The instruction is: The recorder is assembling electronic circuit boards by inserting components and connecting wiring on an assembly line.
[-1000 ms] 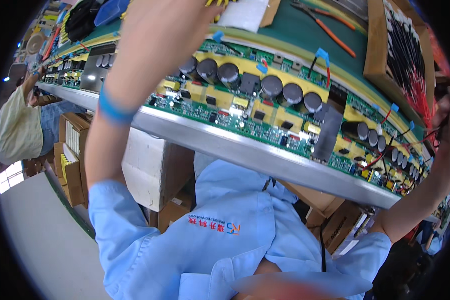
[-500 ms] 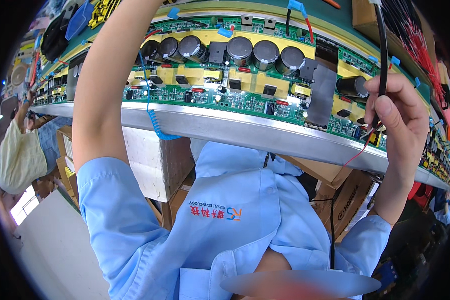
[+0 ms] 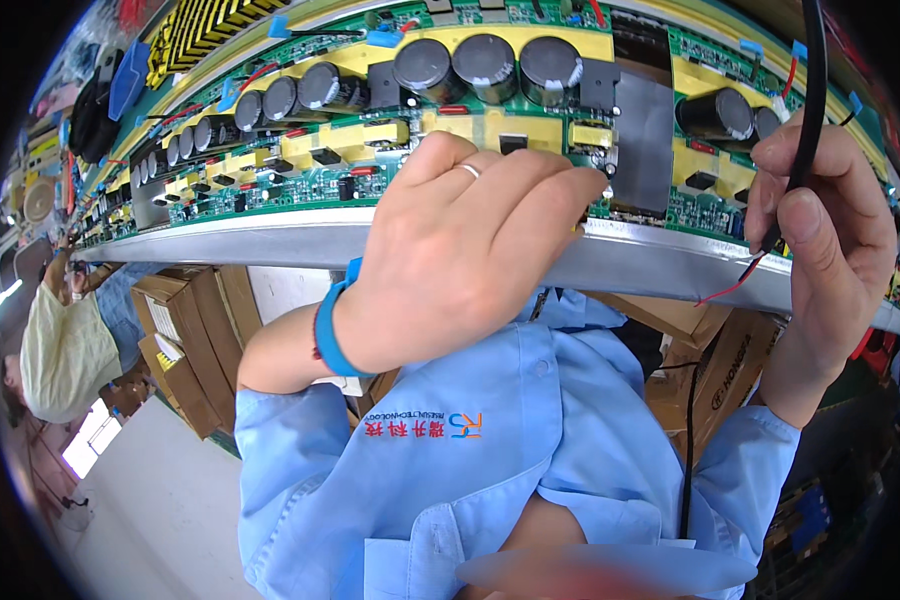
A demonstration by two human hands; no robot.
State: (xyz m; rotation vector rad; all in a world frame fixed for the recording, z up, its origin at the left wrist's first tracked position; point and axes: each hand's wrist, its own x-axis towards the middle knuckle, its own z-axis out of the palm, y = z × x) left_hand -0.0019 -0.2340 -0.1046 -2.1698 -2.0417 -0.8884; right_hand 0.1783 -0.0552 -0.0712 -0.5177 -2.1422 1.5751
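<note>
My left hand [image 3: 475, 240] reaches over the near edge of a row of green circuit boards [image 3: 295, 190]. Its fingers are bent and pressed together, and whatever lies between the fingertips is hidden. A blue wrist strap [image 3: 338, 330] circles that wrist. On the right, my right hand [image 3: 830, 215] pinches a black cable [image 3: 811, 90] between thumb and fingers. Thin red wire [image 3: 730, 288] trails from the cable's lower end, in front of the boards' metal rail. Large black capacitors [image 3: 485, 68] stand on the boards beyond my left hand.
A silver metal rail [image 3: 290, 240] runs along the boards' near side. Cardboard boxes [image 3: 190, 320] are stacked below at the left. A blue bin [image 3: 130, 78] stands at the far left, beside yellow-black parts [image 3: 210, 40]. Another person [image 3: 70, 345] works at the left.
My left hand has come back from beyond the upper edge to the near side of the boards. My right hand, still pinching the cable, has shifted slightly right. The whole view has shifted.
</note>
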